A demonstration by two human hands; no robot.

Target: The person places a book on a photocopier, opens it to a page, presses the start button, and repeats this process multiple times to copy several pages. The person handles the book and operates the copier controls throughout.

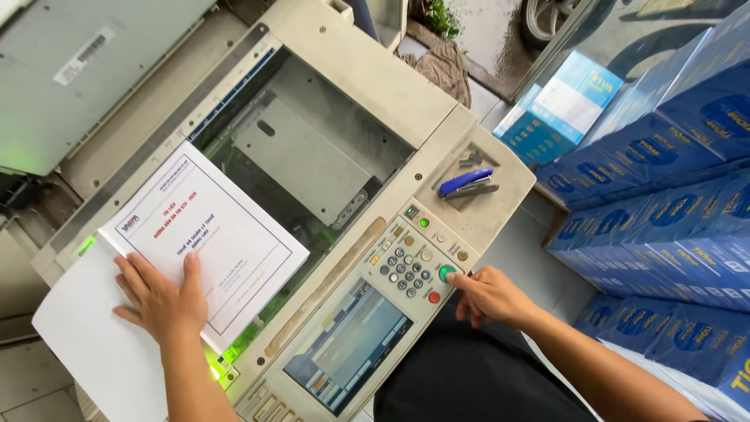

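Two hands are engaged. The left hand (160, 301) is laid flat, fingers spread, on the printed document (211, 234) lying on the photocopier (375, 86) glass. The right hand (491, 297), grasping nothing, is pressed by one fingertip to the green button (446, 273).

At my three o'clock, stacked blue cardboard boxes (664, 227) stand on the pale tiled floor (531, 250). At one o'clock, daylight falls on wet grey pavement (488, 35) outside.
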